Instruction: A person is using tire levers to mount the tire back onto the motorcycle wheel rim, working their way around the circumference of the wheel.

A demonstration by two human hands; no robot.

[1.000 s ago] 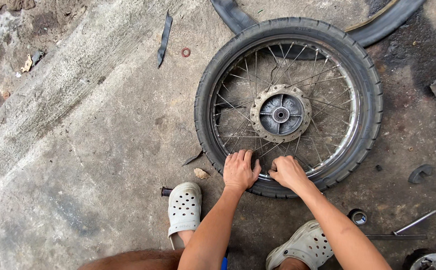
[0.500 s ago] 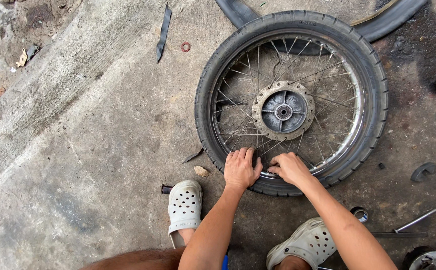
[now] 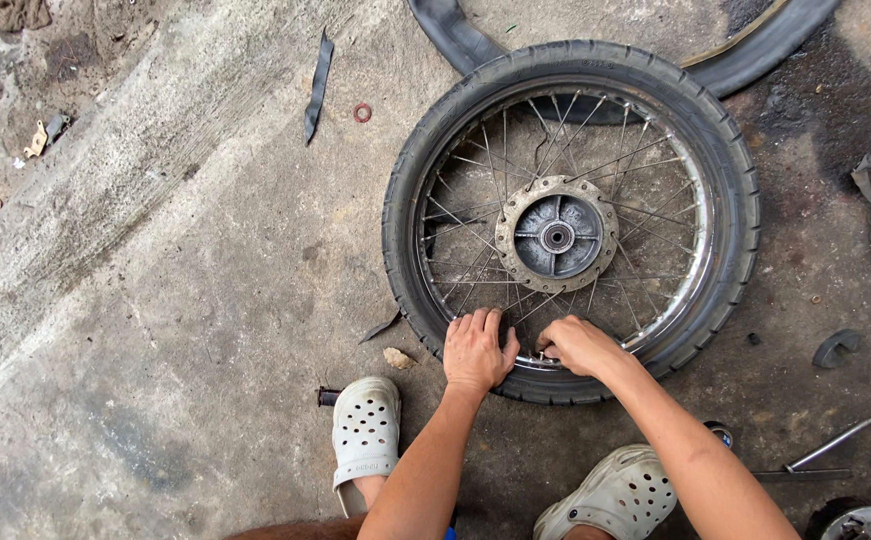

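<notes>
A spoked motorcycle wheel with a black tyre (image 3: 735, 200) lies flat on the concrete floor, its rusty metal hub (image 3: 556, 236) facing up. My left hand (image 3: 477, 350) presses flat on the tyre's near edge, fingers spread over the rubber. Just to its right, my right hand (image 3: 575, 345) is curled at the chrome rim (image 3: 690, 290), fingers pinching something small at the rim; what it holds is hidden. Both forearms reach in from the bottom of the view.
My feet in pale perforated clogs (image 3: 365, 435) stand just below the wheel. A black inner tube (image 3: 455, 40) curves behind the wheel at the top. A metal tyre lever (image 3: 830, 445) lies at lower right. Rubber scraps (image 3: 317, 85) and a small red ring (image 3: 362, 113) lie at upper left.
Both hands stay at the tyre's near edge. The right hand has curled tighter against the rim, and the view has shifted slightly.
</notes>
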